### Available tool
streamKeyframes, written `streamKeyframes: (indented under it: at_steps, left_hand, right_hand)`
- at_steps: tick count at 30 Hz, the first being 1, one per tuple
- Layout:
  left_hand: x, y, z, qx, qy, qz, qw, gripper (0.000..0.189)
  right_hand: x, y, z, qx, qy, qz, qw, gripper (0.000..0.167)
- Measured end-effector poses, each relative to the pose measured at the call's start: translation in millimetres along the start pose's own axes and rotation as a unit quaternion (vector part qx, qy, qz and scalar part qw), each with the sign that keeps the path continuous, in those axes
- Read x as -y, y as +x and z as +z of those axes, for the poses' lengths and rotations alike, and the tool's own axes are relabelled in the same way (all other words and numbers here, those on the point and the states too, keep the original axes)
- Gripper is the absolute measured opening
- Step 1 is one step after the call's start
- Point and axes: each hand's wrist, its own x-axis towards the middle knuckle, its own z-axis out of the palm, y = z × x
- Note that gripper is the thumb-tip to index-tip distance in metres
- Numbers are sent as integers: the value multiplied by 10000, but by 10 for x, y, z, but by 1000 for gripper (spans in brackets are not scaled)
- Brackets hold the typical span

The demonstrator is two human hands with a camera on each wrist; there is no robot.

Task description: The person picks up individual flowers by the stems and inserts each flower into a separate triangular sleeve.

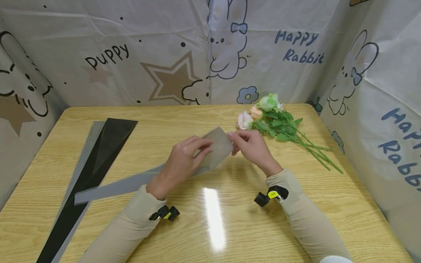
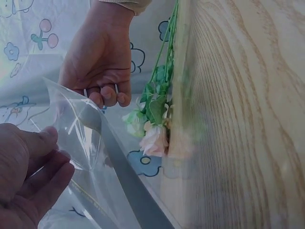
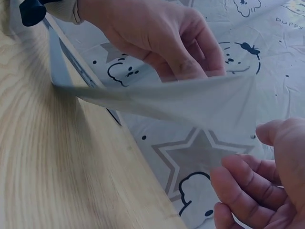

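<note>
Wrapper (image 1: 222,146), translucent and greyish, is spread between two hands above the middle of the wooden tabletop (image 1: 184,237); its broad end points away from the person, and its narrow tail runs leftward. The left hand (image 1: 179,157) pinches the film between thumb and fingertips, covering part of it in the head view. The right hand (image 1: 253,148) has its thumb at the corner of the broad end, the fingers loosely bent and apart from the thumb in the right wrist view; whether it grips any film is unclear.

Across the left side of the table lie a black wrapper (image 1: 98,160) and a grey sheet (image 1: 89,146) beneath it, and the tail crosses over both. Just beyond the right hand, artificial-looking flowers (image 1: 277,118) rest near the far edge, pink, peach and pale green blooms toward the middle, stems slanting to the right. A printed cloth (image 1: 184,22) with rabbits and stars hangs behind the table and along its sides. Small black devices (image 1: 277,191) sit on both cuffs, and a bright reflection (image 1: 213,219) streaks the wood between the forearms.
</note>
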Motion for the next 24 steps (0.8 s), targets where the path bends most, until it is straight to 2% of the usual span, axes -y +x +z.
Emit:
streamKeyframes:
  at_steps: [4, 10, 20, 24]
  left_hand:
    - [-3, -4, -15, 10, 39, -37, 10000, 18]
    - [-4, -14, -31, 0, -4, -110, 9999, 18]
    - [0, -7, -19, 74, -61, 17, 10000, 17]
    - [-7, -8, -35, 76, -51, 15, 10000, 17]
  right_hand:
    - [-50, 37, -38, -97, 144, 47, 9998, 43]
    - [-163, 103, -146, -331, 119, 353, 9988, 55]
    - [-348, 181, -494, -961, 157, 497, 9940, 41]
    - [-400, 226, -649, -1302, -246, 635, 9892, 39]
